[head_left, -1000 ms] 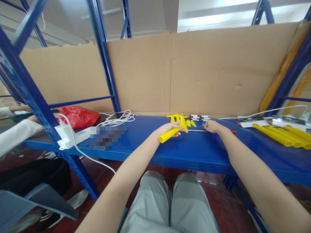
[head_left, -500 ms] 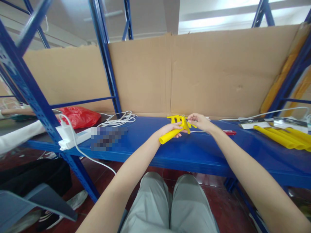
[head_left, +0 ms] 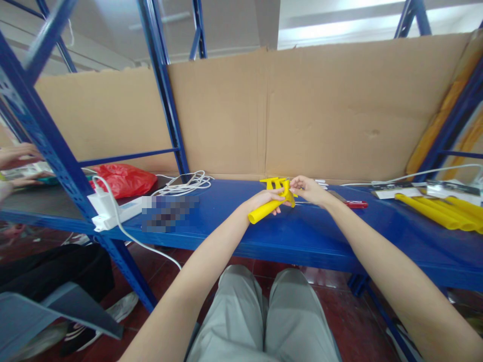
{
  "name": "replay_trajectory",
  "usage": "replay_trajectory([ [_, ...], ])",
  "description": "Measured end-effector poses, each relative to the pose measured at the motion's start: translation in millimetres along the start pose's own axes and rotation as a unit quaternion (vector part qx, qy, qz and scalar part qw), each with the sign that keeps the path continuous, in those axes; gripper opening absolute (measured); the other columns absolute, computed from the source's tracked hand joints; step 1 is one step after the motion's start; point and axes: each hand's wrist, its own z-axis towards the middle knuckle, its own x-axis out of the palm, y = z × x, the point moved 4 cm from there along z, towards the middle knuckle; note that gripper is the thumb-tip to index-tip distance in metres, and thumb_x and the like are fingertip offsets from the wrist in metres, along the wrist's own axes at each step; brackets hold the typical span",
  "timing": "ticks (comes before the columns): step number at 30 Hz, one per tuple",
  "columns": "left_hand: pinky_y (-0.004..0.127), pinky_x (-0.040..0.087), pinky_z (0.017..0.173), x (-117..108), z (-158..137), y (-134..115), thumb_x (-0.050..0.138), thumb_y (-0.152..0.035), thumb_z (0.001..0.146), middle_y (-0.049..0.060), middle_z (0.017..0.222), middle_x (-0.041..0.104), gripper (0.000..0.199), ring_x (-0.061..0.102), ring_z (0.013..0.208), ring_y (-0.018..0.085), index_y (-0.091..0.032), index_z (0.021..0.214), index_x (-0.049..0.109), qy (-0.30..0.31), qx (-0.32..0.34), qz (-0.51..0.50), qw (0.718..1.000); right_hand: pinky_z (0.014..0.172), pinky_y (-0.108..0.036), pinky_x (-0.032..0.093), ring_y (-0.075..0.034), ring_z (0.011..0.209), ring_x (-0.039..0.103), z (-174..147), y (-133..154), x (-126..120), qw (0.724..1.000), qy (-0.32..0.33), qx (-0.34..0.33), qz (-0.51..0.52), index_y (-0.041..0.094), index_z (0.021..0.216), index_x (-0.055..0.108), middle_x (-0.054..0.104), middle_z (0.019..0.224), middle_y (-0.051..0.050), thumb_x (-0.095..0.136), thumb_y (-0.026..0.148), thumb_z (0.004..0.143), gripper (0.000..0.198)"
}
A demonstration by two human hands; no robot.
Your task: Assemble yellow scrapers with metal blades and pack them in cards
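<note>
My left hand (head_left: pixel 263 198) is closed around a yellow tube (head_left: pixel 261 212), whose open round end points toward me. A flared yellow head (head_left: pixel 290 196) sits at the tube's far end. Close against that head, the fingers of my right hand (head_left: pixel 307 189) are pinched together; whatever is between them is too small to make out. Behind my left hand, more yellow plastic parts (head_left: pixel 269 182) lie on the blue shelf. A screwdriver with a red handle (head_left: pixel 355 204) lies beyond my right wrist, its shaft partly hidden by my hand.
Several yellow tubes (head_left: pixel 433 213) lie at the right beside black-and-white packets (head_left: pixel 398 190). On the left are a white power strip (head_left: pixel 123 213), coiled white cable (head_left: pixel 184 184) and a red plastic bag (head_left: pixel 124 181). Cardboard (head_left: pixel 362 110) walls the back. Another person's hands (head_left: pixel 18 157) are at far left.
My right fingers have shifted slightly closer against the yellow head, while my left hand keeps its hold. At far left the other person's hands have moved.
</note>
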Motion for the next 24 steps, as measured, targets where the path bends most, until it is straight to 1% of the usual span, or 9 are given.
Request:
replay_trajectory([
  [7,0.021,0.048,0.045,1,-4,-2,0.055,-0.009,0.083,0.014,0.103,0.072,0.065,0.058,0.045,0.010,-0.014,0.146,0.037,-0.018,0.000,0.027,0.999,0.078,-0.038,0.049,-0.015,0.070,0.055,1,-2,1,1.000,-0.009,0.002,0.013,0.022,0.076,0.053,0.057,0.071,0.001,0.068,0.026,0.066,0.018],
  [12,0.021,0.048,0.047,-1,-2,-1,0.054,-0.010,0.085,0.014,0.102,0.072,0.061,0.058,0.046,0.010,-0.013,0.144,0.038,-0.002,0.006,0.019,1.000,0.078,-0.038,0.049,-0.015,0.070,0.055,1,-2,3,1.000,-0.020,0.000,0.022,0.022,0.077,0.053,0.057,0.072,0.001,0.068,0.029,0.066,0.019],
  [19,0.021,0.048,0.048,-7,6,2,0.052,-0.010,0.086,0.014,0.098,0.072,0.058,0.059,0.046,0.009,-0.012,0.142,0.038,0.028,0.011,-0.009,0.999,0.076,-0.037,0.049,-0.015,0.069,0.054,4,1,6,0.997,-0.062,-0.023,-0.030,0.022,0.075,0.050,0.057,0.072,0.000,0.064,0.026,0.068,0.015],
  [24,0.020,0.047,0.047,-7,5,2,0.052,-0.009,0.086,0.013,0.095,0.072,0.057,0.058,0.044,0.009,-0.012,0.142,0.039,0.031,0.009,-0.011,0.999,0.075,-0.036,0.048,-0.016,0.071,0.054,2,6,7,0.995,-0.056,-0.032,-0.077,0.022,0.076,0.050,0.058,0.076,-0.001,0.061,0.025,0.070,0.013],
])
